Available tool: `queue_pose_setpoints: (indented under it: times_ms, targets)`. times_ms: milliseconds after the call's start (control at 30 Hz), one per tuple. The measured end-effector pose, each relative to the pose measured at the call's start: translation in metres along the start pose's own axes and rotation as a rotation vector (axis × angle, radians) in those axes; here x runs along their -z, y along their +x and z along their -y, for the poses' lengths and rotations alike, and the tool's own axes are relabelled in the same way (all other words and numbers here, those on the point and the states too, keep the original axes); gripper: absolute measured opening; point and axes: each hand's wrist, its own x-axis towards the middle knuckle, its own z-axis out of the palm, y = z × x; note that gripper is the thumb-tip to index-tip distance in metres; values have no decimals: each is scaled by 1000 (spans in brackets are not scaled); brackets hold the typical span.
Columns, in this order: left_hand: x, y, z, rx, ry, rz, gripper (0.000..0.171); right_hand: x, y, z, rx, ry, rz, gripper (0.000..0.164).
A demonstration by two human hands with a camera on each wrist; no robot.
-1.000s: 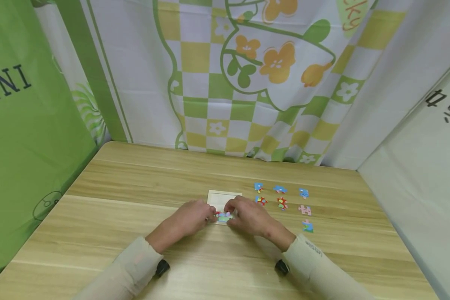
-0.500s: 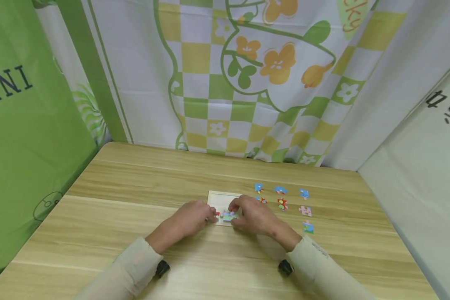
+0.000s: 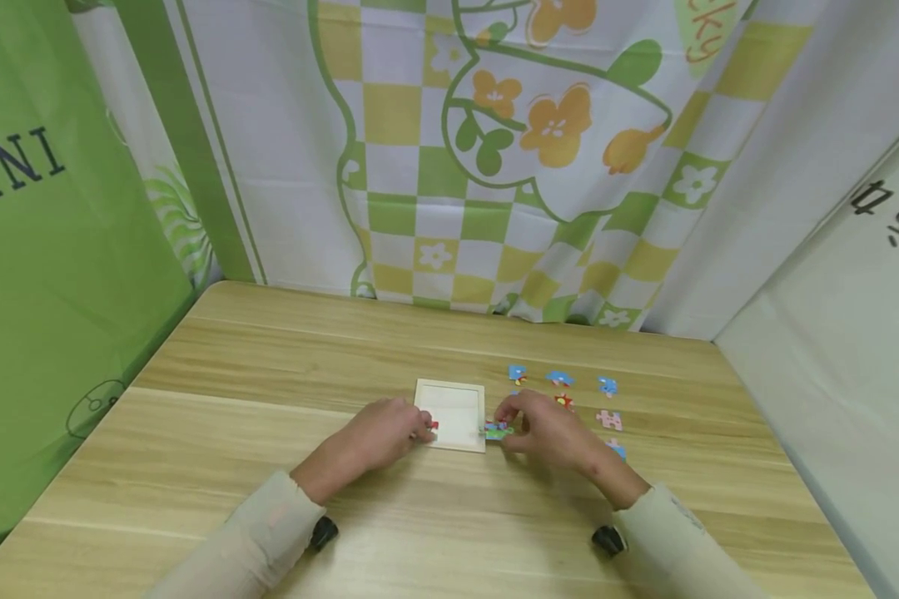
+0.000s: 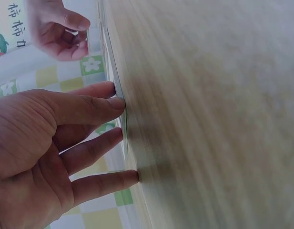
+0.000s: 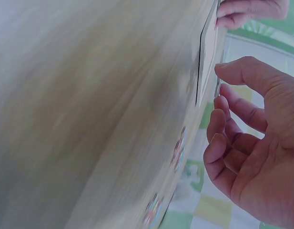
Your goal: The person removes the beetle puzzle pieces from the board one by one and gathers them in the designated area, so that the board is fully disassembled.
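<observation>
A shallow puzzle tray (image 3: 453,408) with a pale rim lies on the table, its white base mostly bare. My left hand (image 3: 382,433) holds the tray's left side between thumb and fingers; a small red puzzle piece (image 3: 434,425) shows at the fingertips, partly hidden. In the left wrist view, the little finger of the left hand (image 4: 46,138) reaches down to the table. Just past the tray's right rim, my right hand (image 3: 545,426) pinches a green and blue puzzle piece (image 3: 496,430). The right wrist view has that right hand (image 5: 256,129) gripping its thin edge.
Several loose puzzle pieces lie in rough rows on the right, including a blue one (image 3: 559,378), a pink one (image 3: 609,419) and a red one (image 3: 563,401). The wooden table (image 3: 292,358) meets a patterned curtain (image 3: 449,208) at the back.
My right hand has moved right, carrying the green and blue puzzle piece out of the tray and past its right rim. The left hand stays in place.
</observation>
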Motion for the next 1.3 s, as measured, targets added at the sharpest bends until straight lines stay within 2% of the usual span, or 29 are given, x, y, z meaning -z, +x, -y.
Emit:
queue_pose_setpoints:
  times_ms: [467, 767, 1300]
  targets:
    - [-1, 0, 1, -5, -13, -9, 21, 27, -28, -24, -55, 27, -21, 28]
    - [-2, -1, 1, 20, -34, -8, 23, 39, -44, -40, -69, 28, -10, 28]
    - [0, 0, 0, 52, -49, 26, 27, 46, -53, -60, -53, -54, 11, 27]
